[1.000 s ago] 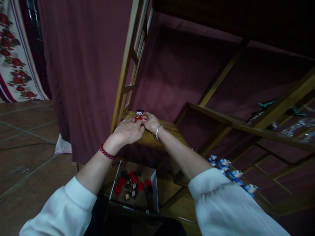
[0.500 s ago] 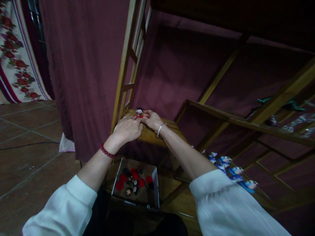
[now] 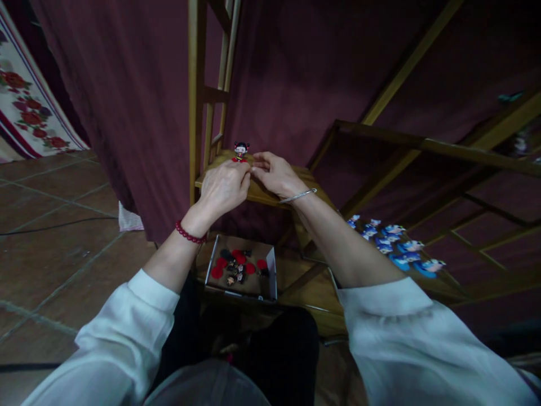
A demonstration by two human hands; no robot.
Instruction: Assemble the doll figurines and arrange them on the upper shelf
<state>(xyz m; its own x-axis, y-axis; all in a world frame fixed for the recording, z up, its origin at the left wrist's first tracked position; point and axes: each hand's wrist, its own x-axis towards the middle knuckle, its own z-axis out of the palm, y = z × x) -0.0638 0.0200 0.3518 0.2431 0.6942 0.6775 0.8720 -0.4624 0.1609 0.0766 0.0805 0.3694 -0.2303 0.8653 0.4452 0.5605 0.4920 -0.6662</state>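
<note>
Maroon cloth (image 3: 135, 113) hangs behind the wooden shelf (image 3: 270, 197) and to its left. A shallow box (image 3: 272, 265) sits below the shelf. Above the shelf's front part, the left hand (image 3: 226, 186) lies back uppermost, its fingers mostly hidden; I cannot tell whether its grip is pinching anything. The right hand (image 3: 276, 175), over the shelf too, has loosely curled fingers; whether their tips meet the thumb I cannot tell. Blue figures (image 3: 411, 246) stand in a group to the shelf's lower right. The doll (image 3: 240, 151), black-haired and in red, is upright at the shelf's left end, its lower part behind the left hand, the right fingertips just beside it. Red discs (image 3: 240, 257) lie in the box below the shelf.
</note>
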